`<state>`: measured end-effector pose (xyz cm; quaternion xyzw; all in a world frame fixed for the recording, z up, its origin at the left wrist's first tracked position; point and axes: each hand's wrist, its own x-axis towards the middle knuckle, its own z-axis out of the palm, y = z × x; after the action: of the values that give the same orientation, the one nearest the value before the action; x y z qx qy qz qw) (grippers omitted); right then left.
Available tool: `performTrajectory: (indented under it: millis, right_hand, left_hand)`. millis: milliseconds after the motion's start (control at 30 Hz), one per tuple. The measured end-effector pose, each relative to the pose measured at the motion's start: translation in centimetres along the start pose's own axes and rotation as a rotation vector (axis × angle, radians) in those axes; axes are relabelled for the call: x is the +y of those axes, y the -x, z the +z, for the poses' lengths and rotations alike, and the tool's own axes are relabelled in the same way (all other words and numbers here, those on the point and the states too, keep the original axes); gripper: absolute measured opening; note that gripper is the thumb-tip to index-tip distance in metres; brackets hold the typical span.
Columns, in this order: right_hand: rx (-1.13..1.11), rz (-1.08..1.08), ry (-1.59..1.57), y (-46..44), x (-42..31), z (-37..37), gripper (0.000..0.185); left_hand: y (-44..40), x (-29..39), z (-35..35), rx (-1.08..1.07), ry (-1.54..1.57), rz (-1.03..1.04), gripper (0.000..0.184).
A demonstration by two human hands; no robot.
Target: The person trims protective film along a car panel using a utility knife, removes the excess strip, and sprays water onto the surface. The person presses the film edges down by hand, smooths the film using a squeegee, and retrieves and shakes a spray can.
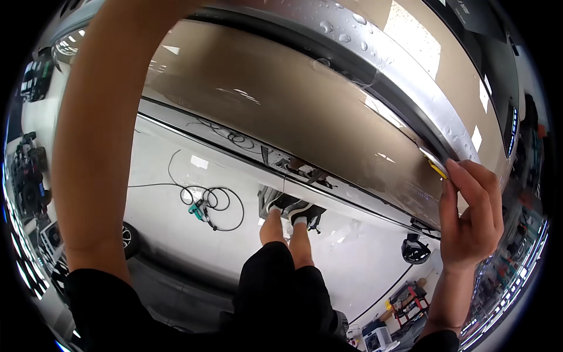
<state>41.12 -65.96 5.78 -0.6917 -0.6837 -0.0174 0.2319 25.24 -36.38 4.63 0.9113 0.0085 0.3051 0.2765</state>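
My right hand (474, 214) pinches a slim yellow-and-silver knife (436, 166) between thumb and fingers. Its tip meets the lower edge of a wet silver strip (404, 67) on a car, by a dark gap. Below that strip curves the glossy tan body panel (264, 102). Water drops dot the silver surface, and a clear film edge seems to show near its middle. My left arm (97, 152) reaches up past the panel's left end; the hand itself lies beyond the top edge of the picture, so its fingers are hidden.
My feet stand on a dark low platform (271, 202) beside the car. A green power tool (198, 210) with a coiled black cord lies on the white floor. A black lamp head (415, 251) stands at right, near a red rack (409, 302). A wheel (129, 239) shows at left.
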Motion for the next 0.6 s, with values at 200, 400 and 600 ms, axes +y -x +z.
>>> performTrajectory:
  millis: [200, 400, 600]
  right_hand:
    - [-0.039, -0.019, 0.087, -0.2, -0.1, -0.2, 0.029]
    - [-0.117, 0.004, 0.092, 0.0, -0.4, -0.5, 0.031]
    - [-0.160, 0.031, 0.080, -0.8, -0.9, -0.4, 0.030]
  left_hand:
    - [4.2, 1.2, -0.6, -0.162, -0.192, 0.161, 0.029]
    - [5.5, 1.2, -0.1, -0.181, -0.233, 0.209, 0.029]
    - [5.7, 1.3, 0.5, -0.201, -0.246, 0.219, 0.030]
